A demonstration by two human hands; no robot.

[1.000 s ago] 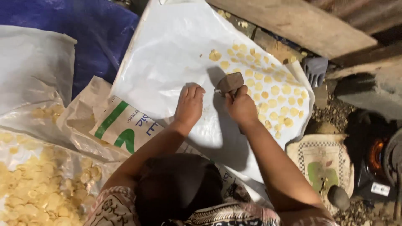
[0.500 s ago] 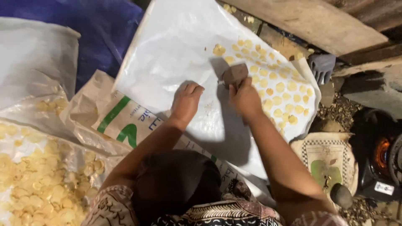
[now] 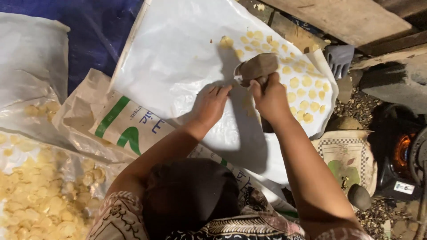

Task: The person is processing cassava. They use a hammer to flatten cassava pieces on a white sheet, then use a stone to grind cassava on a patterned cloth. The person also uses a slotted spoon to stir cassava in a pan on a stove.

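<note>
Head view, stone mallet [image 3: 258, 66] gripped above right hand [image 3: 270, 98]

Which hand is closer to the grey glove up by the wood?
The right hand. It grips the brown stone mallet just left of and below the grey glove. The left hand lies flat on the white plastic sheet, farther left of the glove.
</note>
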